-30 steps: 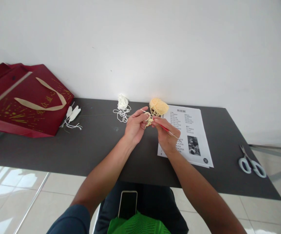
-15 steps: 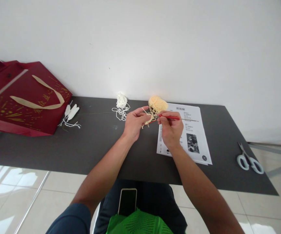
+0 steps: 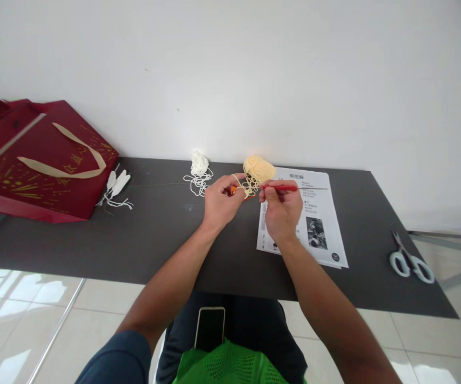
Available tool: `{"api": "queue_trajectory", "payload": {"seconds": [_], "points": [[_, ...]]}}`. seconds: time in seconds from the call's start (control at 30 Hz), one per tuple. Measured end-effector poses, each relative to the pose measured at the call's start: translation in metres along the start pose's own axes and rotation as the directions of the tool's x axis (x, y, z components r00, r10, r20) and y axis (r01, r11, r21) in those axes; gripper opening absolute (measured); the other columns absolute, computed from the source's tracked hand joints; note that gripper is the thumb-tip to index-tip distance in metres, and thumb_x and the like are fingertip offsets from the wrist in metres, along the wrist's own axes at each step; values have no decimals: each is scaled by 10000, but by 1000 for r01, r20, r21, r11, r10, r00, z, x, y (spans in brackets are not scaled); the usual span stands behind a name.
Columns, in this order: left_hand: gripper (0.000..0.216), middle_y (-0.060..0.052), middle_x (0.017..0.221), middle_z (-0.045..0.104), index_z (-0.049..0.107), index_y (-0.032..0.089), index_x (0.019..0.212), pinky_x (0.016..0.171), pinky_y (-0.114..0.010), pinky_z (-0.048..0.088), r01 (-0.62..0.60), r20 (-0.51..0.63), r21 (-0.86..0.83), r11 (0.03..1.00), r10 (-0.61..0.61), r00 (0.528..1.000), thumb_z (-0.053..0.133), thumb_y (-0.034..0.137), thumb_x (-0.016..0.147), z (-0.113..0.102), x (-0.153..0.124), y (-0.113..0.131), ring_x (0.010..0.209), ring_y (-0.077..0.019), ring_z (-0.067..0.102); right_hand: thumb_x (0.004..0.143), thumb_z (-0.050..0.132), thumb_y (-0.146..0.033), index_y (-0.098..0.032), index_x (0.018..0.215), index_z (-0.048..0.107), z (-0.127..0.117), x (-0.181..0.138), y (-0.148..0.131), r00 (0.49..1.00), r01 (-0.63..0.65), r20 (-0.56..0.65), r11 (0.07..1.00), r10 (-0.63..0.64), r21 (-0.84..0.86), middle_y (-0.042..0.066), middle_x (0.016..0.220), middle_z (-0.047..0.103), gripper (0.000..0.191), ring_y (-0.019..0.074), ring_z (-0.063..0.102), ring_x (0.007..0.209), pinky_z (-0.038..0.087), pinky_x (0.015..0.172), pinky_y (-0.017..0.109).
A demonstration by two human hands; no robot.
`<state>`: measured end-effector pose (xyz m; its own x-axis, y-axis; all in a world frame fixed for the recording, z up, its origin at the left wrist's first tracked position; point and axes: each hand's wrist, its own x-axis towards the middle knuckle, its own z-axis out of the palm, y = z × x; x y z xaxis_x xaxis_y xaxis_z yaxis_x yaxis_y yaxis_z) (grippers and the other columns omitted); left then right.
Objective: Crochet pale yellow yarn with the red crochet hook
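My right hand [image 3: 284, 208] grips a crochet hook by its red handle [image 3: 282, 187]; its thin metal shaft sticks out to the right over the paper. The hook's other tip points left, toward my left hand [image 3: 222, 205]. The left fingers are pinched on pale yellow yarn [image 3: 237, 179], with a strand looped over the raised index finger. A small orange piece [image 3: 233, 190] shows between the left thumb and fingers; its kind I cannot make out. Just behind the hands sits the pale yellow yarn ball [image 3: 259, 169], with loose loops below it.
Printed sheets [image 3: 326, 213] lie under my right hand. White yarn [image 3: 199, 162] is at the back edge by the wall. Scissors [image 3: 410, 260] lie at the right, white pieces with strings [image 3: 117, 184] at the left beside a red gift bag [image 3: 54, 160]. A phone [image 3: 210, 328] rests on my lap.
My left hand has turned slightly, and the orange piece now shows in its fingers. The crochet hook has moved a little up and to the right and lies more level.
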<state>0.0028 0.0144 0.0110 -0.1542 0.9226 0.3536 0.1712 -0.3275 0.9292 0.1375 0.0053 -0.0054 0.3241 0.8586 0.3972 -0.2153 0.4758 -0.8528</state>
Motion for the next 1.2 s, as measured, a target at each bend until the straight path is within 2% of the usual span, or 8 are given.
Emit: {"api": "queue_trajectory", "payload": {"seconds": [0.2, 0.33, 0.5, 0.6, 0.77, 0.97, 1.07, 1.2], "points": [[303, 29, 686, 648, 815, 211, 916, 570, -233, 396, 229, 116, -325, 918, -202, 972, 732, 117, 640, -3, 9, -9, 580, -85, 492, 819, 807, -286, -237, 864, 633, -2, 7, 0, 989, -145, 23, 974, 143, 172, -25, 830, 725, 186, 91, 607, 612, 498, 575, 248], [322, 29, 670, 636, 813, 198, 885, 572, -229, 414, 373, 214, -485, 791, -306, 928, 762, 102, 582, -4, 12, -10, 571, -75, 508, 797, 835, -308, -242, 877, 625, -4, 10, -2, 978, -207, 50, 953, 201, 223, -29, 820, 725, 234, 87, 605, 612, 505, 565, 236], [255, 22, 647, 626, 790, 177, 830, 531, -212, 390, 477, 301, -561, 676, -371, 879, 794, 125, 580, -4, 12, -8, 544, -63, 498, 812, 829, -326, -239, 875, 640, -5, 10, 1, 953, -302, 106, 912, 283, 278, -26, 832, 730, 218, 86, 637, 653, 552, 582, 219], [182, 32, 608, 614, 761, 176, 794, 518, -216, 389, 461, 282, -538, 705, -366, 887, 805, 157, 618, 0, 9, -9, 507, -60, 477, 814, 831, -336, -232, 867, 670, -2, 7, 5, 935, -355, 103, 882, 340, 311, -21, 851, 743, 198, 83, 669, 687, 598, 622, 210], [164, 11, 717, 689, 754, 179, 833, 616, -249, 480, 325, 158, -429, 843, -284, 946, 822, 245, 699, 8, 1, -13, 612, -93, 595, 804, 838, -361, -227, 898, 693, 5, 1, 9, 922, -375, 27, 876, 385, 305, -7, 896, 774, 219, 98, 716, 718, 667, 717, 245], [78, -9, 878, 697, 787, 204, 837, 716, -262, 469, 130, 52, -316, 940, -119, 992, 775, 163, 772, 5, 1, -18, 774, -100, 600, 816, 828, -334, -213, 907, 693, 9, -2, 6, 918, -375, -8, 877, 395, 301, -1, 881, 779, 203, 90, 725, 725, 662, 749, 217], [129, -6, 892, 702, 799, 218, 888, 732, -258, 476, 127, 49, -317, 940, -117, 992, 766, 167, 774, 5, 3, -17, 789, -100, 607, 827, 815, -342, -212, 902, 686, 10, -3, 6, 928, -351, -26, 893, 372, 282, 3, 888, 781, 197, 105, 726, 722, 668, 740, 258], [353, 29, 791, 689, 768, 225, 1118, 714, -253, 494, 186, 76, -373, 909, -170, 983, 761, 186, 766, 7, 3, -15, 695, -86, 590, 846, 791, -325, -207, 884, 705, 12, -6, 7, 962, -255, -43, 944, 269, 208, 9, 887, 775, 151, 128, 727, 728, 656, 725, 302]]}}
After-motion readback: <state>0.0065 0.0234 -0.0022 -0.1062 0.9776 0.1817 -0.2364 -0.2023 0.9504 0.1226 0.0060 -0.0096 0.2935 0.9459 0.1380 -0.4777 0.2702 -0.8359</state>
